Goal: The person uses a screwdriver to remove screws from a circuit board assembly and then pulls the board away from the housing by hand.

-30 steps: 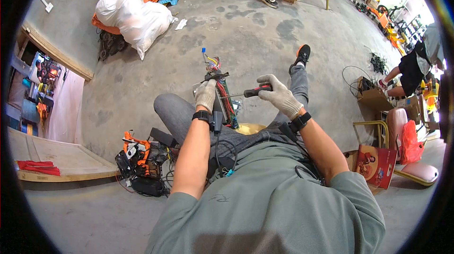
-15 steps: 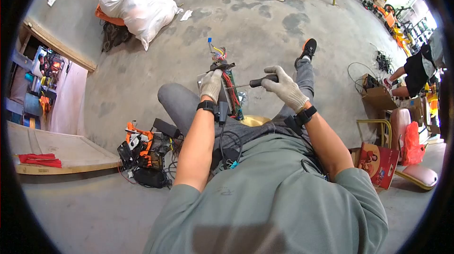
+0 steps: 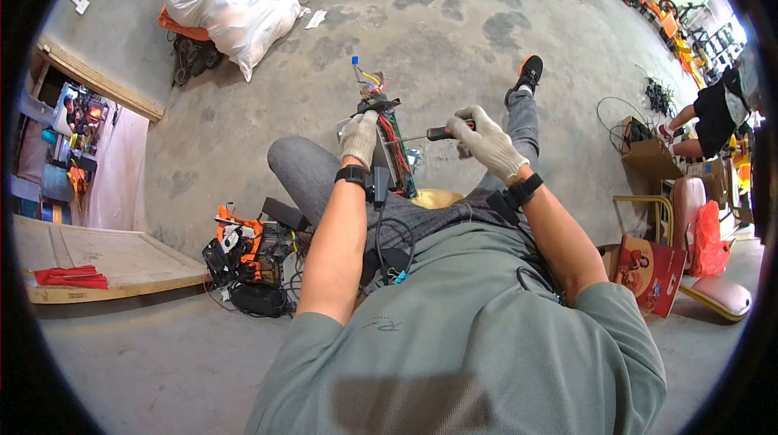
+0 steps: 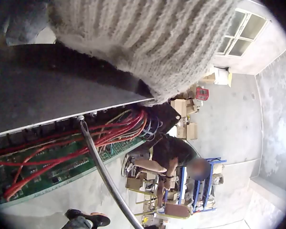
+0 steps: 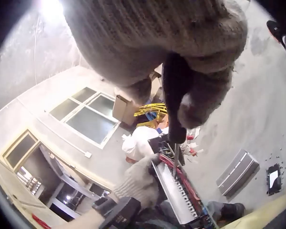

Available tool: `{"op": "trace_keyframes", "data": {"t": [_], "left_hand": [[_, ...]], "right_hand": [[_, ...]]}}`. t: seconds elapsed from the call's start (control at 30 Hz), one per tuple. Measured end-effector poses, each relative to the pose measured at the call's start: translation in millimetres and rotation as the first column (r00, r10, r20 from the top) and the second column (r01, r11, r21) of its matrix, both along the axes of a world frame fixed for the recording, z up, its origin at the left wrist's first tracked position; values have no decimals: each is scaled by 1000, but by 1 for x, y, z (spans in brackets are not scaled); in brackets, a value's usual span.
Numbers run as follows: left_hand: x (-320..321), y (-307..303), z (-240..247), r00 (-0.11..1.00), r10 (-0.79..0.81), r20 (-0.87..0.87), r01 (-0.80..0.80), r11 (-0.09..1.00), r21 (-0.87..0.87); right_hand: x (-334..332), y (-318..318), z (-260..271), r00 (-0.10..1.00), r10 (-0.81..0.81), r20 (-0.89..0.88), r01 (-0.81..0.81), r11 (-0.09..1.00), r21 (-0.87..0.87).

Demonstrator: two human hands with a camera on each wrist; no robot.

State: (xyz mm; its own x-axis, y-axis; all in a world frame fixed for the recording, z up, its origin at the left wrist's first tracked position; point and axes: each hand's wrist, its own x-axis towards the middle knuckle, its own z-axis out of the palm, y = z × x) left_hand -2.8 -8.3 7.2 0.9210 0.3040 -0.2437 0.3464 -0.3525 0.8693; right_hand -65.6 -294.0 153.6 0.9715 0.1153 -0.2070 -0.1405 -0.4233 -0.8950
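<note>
Knit-gloved left hand (image 3: 359,137) holds long red-wired board (image 3: 397,161); right hand (image 3: 486,143), slim screwdriver (image 3: 442,133)

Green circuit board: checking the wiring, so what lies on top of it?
Red wires run along the green circuit board, bunching at one end; the screwdriver crosses them. The grey casing and left hand cover the rest.

Head view steeply downward — wrist views close-up, circuit board (image 3: 399,161) common to all.
</note>
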Motion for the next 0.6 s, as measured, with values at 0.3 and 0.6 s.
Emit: {"op": "trace_keyframes", "data": {"t": [0.3,0.6], "left_hand": [[8,4,-17,1000,-6,-18,5,1000,-26],[1,5,-1,1000,-29,-3,29,1000,-4]], "right_hand": [[8,-12,-37,993,24,116,-41,988,146],[9,-16,-26,975,53,-214,-21,989,149]]}}
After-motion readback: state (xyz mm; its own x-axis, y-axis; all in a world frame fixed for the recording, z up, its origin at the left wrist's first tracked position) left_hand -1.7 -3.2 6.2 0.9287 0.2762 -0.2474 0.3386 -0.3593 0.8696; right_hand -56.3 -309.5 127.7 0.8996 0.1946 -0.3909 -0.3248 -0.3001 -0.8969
